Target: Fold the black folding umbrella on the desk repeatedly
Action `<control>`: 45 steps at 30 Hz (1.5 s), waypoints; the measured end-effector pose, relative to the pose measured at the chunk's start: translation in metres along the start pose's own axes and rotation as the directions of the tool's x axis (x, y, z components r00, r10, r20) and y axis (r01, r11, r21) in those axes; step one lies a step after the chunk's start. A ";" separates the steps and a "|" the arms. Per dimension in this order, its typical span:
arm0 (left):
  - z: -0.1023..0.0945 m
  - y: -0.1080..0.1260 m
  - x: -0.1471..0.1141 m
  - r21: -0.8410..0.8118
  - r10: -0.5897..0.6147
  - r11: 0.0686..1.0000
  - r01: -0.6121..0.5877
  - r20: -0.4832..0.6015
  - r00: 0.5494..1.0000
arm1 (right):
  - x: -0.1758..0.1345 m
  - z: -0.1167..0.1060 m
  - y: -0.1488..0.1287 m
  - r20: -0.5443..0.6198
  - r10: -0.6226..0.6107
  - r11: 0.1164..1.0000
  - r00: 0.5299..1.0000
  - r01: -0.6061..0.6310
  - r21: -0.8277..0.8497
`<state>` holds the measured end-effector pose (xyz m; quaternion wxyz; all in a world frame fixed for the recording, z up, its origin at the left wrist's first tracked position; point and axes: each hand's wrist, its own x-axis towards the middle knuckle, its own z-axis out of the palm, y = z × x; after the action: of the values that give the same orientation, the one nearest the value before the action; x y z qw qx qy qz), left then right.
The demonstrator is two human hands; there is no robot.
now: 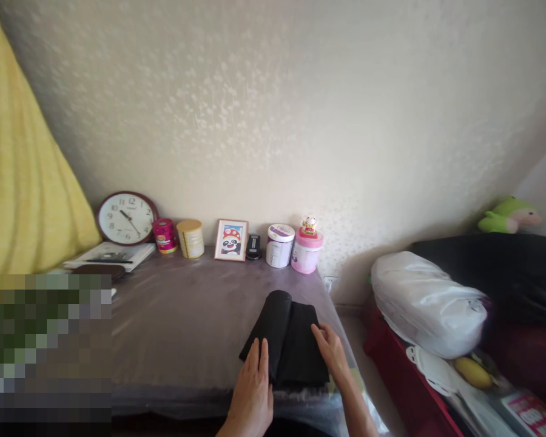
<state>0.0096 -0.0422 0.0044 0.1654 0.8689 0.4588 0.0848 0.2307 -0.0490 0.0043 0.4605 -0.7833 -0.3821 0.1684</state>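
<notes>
A black folded piece of cloth (300, 346), perhaps a garment, lies near the front right corner of the table. Its left part is folded over into a thick, rounded layer, while the right part lies flatter. My left hand (253, 388) rests with outstretched fingers on the lower end of the thick fold. At the right edge of the cloth, my right hand (331, 352) touches the fabric with its fingers slightly bent and apart. Neither hand is visibly closed round the cloth.
Along the wall stand a clock (126, 217), a pink tin (165, 235), a yellow-lidded canister (191, 240), a picture frame (231, 240), a white tub (279, 247) and a pink tub (306, 254) with a figurine. Right of the table, a white bag (428, 303) sits above a red box.
</notes>
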 end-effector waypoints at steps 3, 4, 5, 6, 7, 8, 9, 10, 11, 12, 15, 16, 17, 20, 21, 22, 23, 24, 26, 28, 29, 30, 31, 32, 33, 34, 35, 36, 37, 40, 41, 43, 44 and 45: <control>-0.001 0.001 0.000 0.010 -0.010 1.000 0.010 0.021 1.000 | -0.002 0.003 -0.010 0.080 -0.006 0.984 0.997 -0.008 0.177; -0.001 0.001 0.000 0.011 -0.015 1.000 0.014 0.024 1.000 | -0.001 0.005 -0.015 0.101 -0.021 0.974 0.995 -0.003 0.228; -0.001 0.001 0.000 0.011 -0.019 1.000 0.019 0.023 1.000 | -0.001 0.007 -0.021 0.113 -0.039 0.963 0.993 0.007 0.269; -0.001 0.001 0.000 0.011 -0.022 1.000 0.022 0.023 0.999 | 0.000 0.010 -0.028 0.119 -0.060 0.954 0.991 0.022 0.299; -0.001 0.001 0.001 0.011 -0.023 1.000 0.022 0.023 0.999 | 0.001 0.014 -0.035 0.121 -0.081 0.947 0.989 0.039 0.319; -0.001 0.001 0.001 0.010 -0.023 1.000 0.023 0.023 0.999 | 0.003 0.019 -0.043 0.120 -0.100 0.942 0.988 0.055 0.331; -0.001 0.001 0.001 0.009 -0.025 1.000 0.025 0.023 0.999 | 0.005 0.024 -0.050 0.119 -0.119 0.938 0.986 0.072 0.338; -0.002 0.002 0.002 0.007 -0.029 1.000 0.029 0.023 0.999 | 0.007 0.030 -0.057 0.119 -0.137 0.935 0.983 0.088 0.344; -0.002 0.001 0.002 0.003 -0.032 0.999 0.032 0.023 0.999 | 0.009 0.036 -0.063 0.118 -0.152 0.932 0.981 0.103 0.347; -0.002 0.001 0.003 -0.003 -0.035 0.999 0.036 0.023 0.999 | 0.011 0.043 -0.068 0.118 -0.166 0.930 0.979 0.116 0.348; -0.001 -0.001 0.004 -0.014 -0.039 0.999 0.039 0.019 0.999 | 0.015 0.063 -0.077 0.126 -0.194 0.931 0.973 0.142 0.337; 0.000 -0.002 0.004 -0.014 -0.038 0.999 0.038 0.018 0.999 | 0.016 0.070 -0.078 0.132 -0.198 0.934 0.971 0.146 0.325; 0.001 -0.003 0.004 -0.012 -0.036 0.999 0.036 0.016 0.999 | 0.016 0.075 -0.078 0.137 -0.199 0.939 0.970 0.149 0.311; 0.003 -0.007 0.005 0.000 -0.037 0.999 0.037 0.019 0.999 | 0.017 0.088 -0.077 0.142 -0.199 0.954 0.970 0.159 0.253; 0.003 -0.008 0.006 0.004 -0.040 0.999 0.040 0.022 0.999 | 0.017 0.091 -0.076 0.142 -0.197 0.961 0.970 0.162 0.226; 0.003 -0.008 0.006 0.006 -0.043 0.999 0.043 0.025 0.999 | 0.017 0.094 -0.076 0.148 -0.193 0.967 0.970 0.163 0.194; 0.003 -0.009 0.006 0.005 -0.046 0.999 0.046 0.028 0.999 | 0.018 0.096 -0.076 0.156 -0.186 0.975 0.970 0.163 0.152; 0.002 -0.009 0.006 0.003 -0.050 0.999 0.050 0.031 0.998 | 0.018 0.098 -0.077 0.164 -0.179 0.981 0.970 0.164 0.103; 0.001 -0.009 0.007 -0.005 -0.052 0.999 0.053 0.035 0.998 | 0.018 0.101 -0.079 0.181 -0.166 0.985 0.969 0.171 -0.008; 0.000 -0.010 0.007 -0.003 -0.062 0.998 0.062 0.034 0.998 | 0.018 0.102 -0.082 0.201 -0.159 0.977 0.967 0.183 -0.108; 0.001 -0.010 0.007 -0.001 -0.064 0.998 0.064 0.030 0.997 | 0.018 0.102 -0.083 0.214 -0.156 0.971 0.964 0.190 -0.145; 0.001 -0.011 0.007 0.002 -0.067 0.998 0.067 0.024 0.997 | 0.018 0.102 -0.085 0.230 -0.153 0.966 0.961 0.194 -0.171; 0.003 -0.013 0.007 0.005 -0.069 0.998 0.069 0.016 0.998 | 0.018 0.101 -0.087 0.243 -0.149 0.962 0.958 0.198 -0.188; 0.004 -0.015 0.007 0.009 -0.066 0.998 0.066 0.011 0.998 | 0.017 0.101 -0.088 0.253 -0.147 0.959 0.956 0.200 -0.198; 0.006 -0.018 0.006 0.014 -0.060 0.998 0.060 0.007 0.998 | 0.017 0.101 -0.090 0.258 -0.147 0.958 0.955 0.203 -0.205; 0.007 -0.022 0.005 0.018 -0.051 0.999 0.051 0.003 0.999 | 0.016 0.101 -0.091 0.259 -0.147 0.956 0.954 0.205 -0.209; 0.009 -0.026 0.004 0.019 -0.036 0.999 0.036 -0.003 0.999 | 0.016 0.101 -0.092 0.262 -0.151 0.955 0.953 0.209 -0.212; 0.010 -0.031 0.002 0.016 -0.016 1.000 0.016 -0.013 1.000 | 0.016 0.101 -0.093 0.266 -0.158 0.952 0.951 0.218 -0.213; 0.010 -0.035 -0.001 0.012 0.005 1.000 -0.005 -0.035 0.999 | 0.015 0.102 -0.093 0.273 -0.170 0.949 0.947 0.232 -0.212; 0.008 -0.044 -0.008 0.023 0.029 0.999 -0.025 -0.192 0.981 | 0.014 0.104 -0.095 0.311 -0.218 0.934 0.925 0.290 -0.208; 0.007 -0.044 -0.009 0.029 0.030 0.999 -0.023 -0.258 0.966 | 0.014 0.104 -0.096 0.322 -0.229 0.929 0.919 0.305 -0.210; 0.003 -0.040 -0.010 0.034 0.058 0.998 -0.049 -0.356 0.933 | 0.012 0.104 -0.099 0.339 -0.243 0.921 0.909 0.326 -0.214; 0.002 -0.037 -0.009 0.032 0.090 0.996 -0.084 -0.377 0.922 | 0.011 0.104 -0.101 0.349 -0.249 0.918 0.903 0.335 -0.211; 0.001 -0.033 -0.006 0.028 0.126 0.992 -0.125 -0.380 0.916 | 0.010 0.103 -0.102 0.368 -0.257 0.917 0.894 0.345 -0.198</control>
<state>-0.0192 -0.0303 -0.0084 0.0662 0.8637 0.4257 0.2615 0.1281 0.0489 0.0385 0.3034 -0.7271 -0.5909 0.1737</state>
